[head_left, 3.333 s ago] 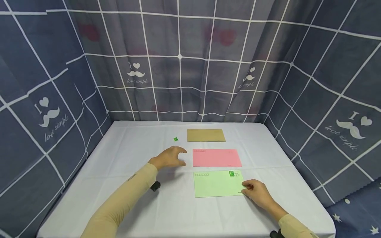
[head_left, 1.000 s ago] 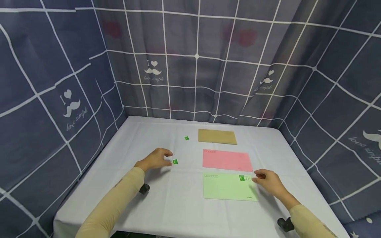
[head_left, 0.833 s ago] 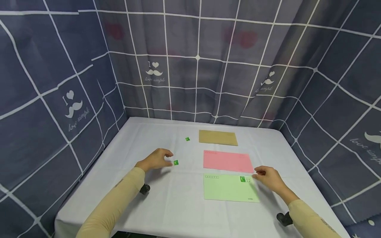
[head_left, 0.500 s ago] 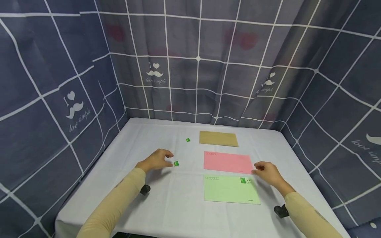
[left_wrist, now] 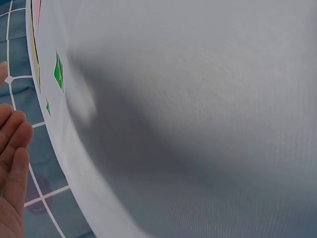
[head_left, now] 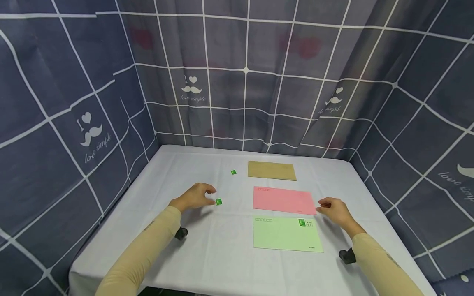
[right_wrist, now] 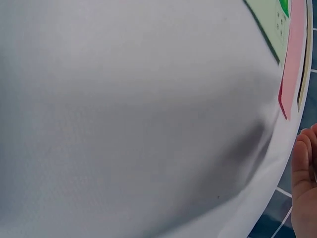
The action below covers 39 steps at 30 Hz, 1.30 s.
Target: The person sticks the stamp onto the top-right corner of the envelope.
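My left hand [head_left: 193, 196] hovers left of a small green stamp [head_left: 219, 201], its fingers loosely bent and holding nothing; the stamp lies flat on the cloth by the thumb tip. Another green stamp [head_left: 233, 172] lies farther back. At the lower right corner of the pink envelope [head_left: 283, 200] is my right hand [head_left: 335, 211], fingers relaxed, with nothing gripped. Nearest me is a light green envelope [head_left: 285, 234], a stamp [head_left: 301, 222] in its upper right corner. The right wrist view shows my fingers [right_wrist: 302, 163] at the edge, beyond the pink envelope's corner.
Behind the pink envelope lies a brown envelope [head_left: 272, 170]. White cloth [head_left: 207, 263] covers the table, and grid-patterned curtains [head_left: 226, 94] enclose it at the back and both sides.
My right hand has moved away from me, from the green envelope's right edge to the pink envelope's corner. The nearer loose stamp has come into view beside my left hand, and the head view has shifted.
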Tool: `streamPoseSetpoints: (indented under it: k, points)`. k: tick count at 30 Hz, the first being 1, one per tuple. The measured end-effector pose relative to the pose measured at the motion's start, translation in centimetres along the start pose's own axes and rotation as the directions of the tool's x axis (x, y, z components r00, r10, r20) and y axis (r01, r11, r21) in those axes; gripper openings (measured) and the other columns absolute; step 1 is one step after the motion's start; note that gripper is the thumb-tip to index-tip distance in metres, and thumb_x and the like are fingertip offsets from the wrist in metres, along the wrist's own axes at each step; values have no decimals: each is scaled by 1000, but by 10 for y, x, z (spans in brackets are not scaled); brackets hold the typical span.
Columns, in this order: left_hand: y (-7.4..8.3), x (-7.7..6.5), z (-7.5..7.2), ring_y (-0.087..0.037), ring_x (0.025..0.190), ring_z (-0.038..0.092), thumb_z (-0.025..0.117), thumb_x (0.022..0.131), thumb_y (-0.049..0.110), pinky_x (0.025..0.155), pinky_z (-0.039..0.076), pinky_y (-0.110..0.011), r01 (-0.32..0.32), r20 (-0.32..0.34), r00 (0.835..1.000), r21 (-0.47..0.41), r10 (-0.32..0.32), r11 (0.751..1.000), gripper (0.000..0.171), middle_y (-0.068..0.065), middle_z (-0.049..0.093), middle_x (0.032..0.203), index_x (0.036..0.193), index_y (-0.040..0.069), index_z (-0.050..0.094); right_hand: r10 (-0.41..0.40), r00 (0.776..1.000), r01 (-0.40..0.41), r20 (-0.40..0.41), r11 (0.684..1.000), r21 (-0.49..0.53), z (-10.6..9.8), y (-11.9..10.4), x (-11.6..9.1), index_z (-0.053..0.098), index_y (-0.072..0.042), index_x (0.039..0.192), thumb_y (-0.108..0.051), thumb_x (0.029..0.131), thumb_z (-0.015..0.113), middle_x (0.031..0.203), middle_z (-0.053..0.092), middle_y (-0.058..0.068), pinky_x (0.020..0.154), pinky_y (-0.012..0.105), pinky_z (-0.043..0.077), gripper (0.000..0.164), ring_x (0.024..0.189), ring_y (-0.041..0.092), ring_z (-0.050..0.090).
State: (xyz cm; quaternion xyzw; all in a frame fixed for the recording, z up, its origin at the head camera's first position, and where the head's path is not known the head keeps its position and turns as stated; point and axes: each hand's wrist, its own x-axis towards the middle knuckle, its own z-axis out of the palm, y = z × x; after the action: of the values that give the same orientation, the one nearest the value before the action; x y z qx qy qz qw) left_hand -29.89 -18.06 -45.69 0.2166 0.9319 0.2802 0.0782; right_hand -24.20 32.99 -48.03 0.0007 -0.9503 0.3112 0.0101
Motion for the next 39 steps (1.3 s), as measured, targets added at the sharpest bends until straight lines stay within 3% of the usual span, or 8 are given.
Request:
streamPoseSetpoints:
  k: [13, 35, 39]
  points:
    - [2, -1, 1, -29, 114, 63, 79, 83, 16, 100, 51, -45, -20, -15, 1000, -29, 19, 999, 43, -14, 70, 121, 121, -2, 68, 36, 999, -37, 26, 998, 51, 14, 0, 12, 66, 10, 117, -15, 93, 70, 108, 69, 23, 77, 36, 54, 35, 94, 29, 64]
    - [4, -2, 7, -29, 117, 61, 75, 88, 14, 103, 49, -47, 30, 1, 1000, -68, -30, 997, 39, -11, 69, 123, 123, 0, 67, 96, 994, -99, 47, 994, 45, 28, -3, 20, 63, 12, 115, -7, 90, 71, 96, 67, 17, 72, 31, 52, 32, 84, 22, 60]
    - [2, -2, 7, -30, 116, 62, 75, 88, 14, 102, 50, -48, 7, -1, 1000, -60, -8, 998, 38, -12, 69, 122, 122, -1, 68, 107, 993, -109, 50, 993, 48, 28, -3, 21, 63, 12, 115, -7, 90, 70, 96, 67, 17, 72, 30, 51, 32, 83, 21, 60]
